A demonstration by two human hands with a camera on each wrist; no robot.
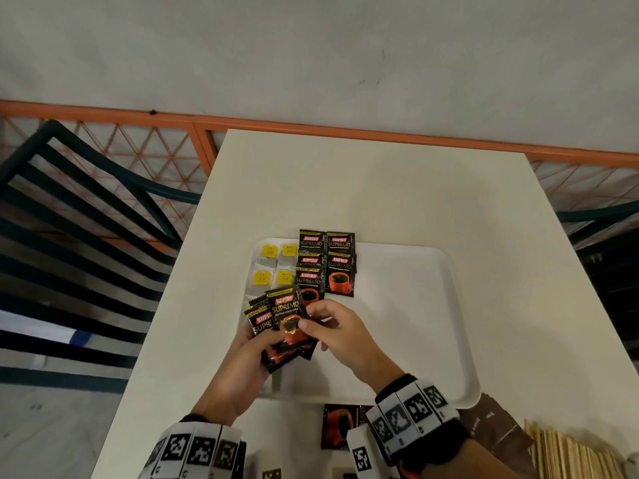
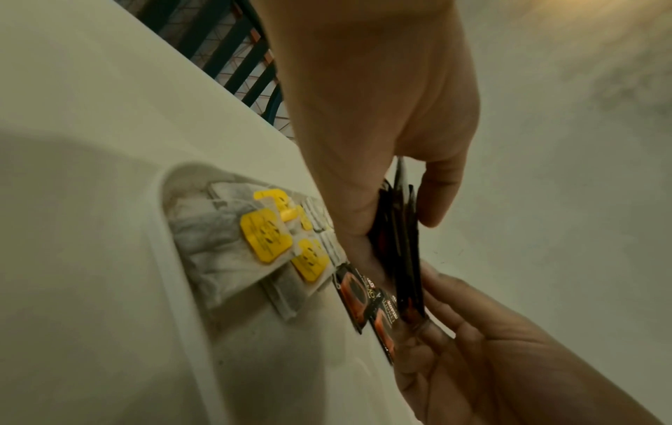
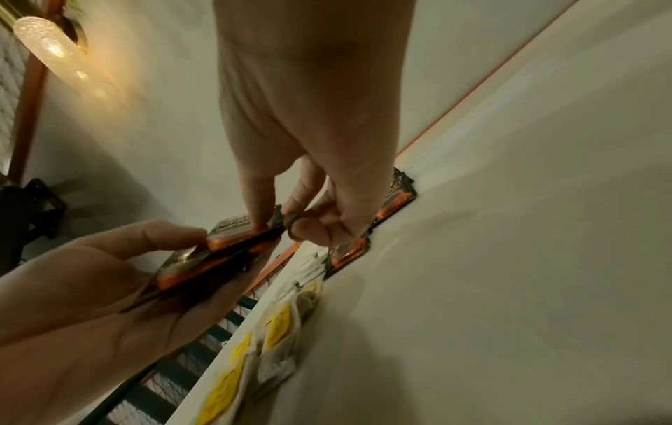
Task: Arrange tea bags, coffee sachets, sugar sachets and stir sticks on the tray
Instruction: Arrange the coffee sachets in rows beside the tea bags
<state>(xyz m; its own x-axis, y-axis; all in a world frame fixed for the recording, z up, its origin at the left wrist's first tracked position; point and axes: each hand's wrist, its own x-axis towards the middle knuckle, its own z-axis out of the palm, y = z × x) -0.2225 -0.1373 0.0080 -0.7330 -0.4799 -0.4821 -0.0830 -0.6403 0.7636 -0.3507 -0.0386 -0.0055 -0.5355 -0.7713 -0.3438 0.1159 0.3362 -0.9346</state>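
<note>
A white tray [image 1: 415, 340] lies on the white table. At its far left lie several tea bags [image 1: 276, 267] with yellow tags, and beside them rows of black coffee sachets [image 1: 340, 264]. My left hand [image 1: 242, 368] grips a fanned stack of black coffee sachets [image 1: 262, 321] above the tray's left side. My right hand [image 1: 340, 335] pinches the top sachet [image 1: 288, 311] of that stack between thumb and forefinger. In the left wrist view the stack [image 2: 403, 230] stands on edge in my left hand [image 2: 363, 115]. In the right wrist view my right hand [image 3: 309, 129] pinches the sachet [image 3: 232, 230].
One more coffee sachet [image 1: 339, 426] lies on the table near the front edge. Brown sachets [image 1: 491, 426] and a bundle of wooden stir sticks [image 1: 567, 454] lie at the front right. Dark slatted chairs [image 1: 86, 236] stand left and right of the table.
</note>
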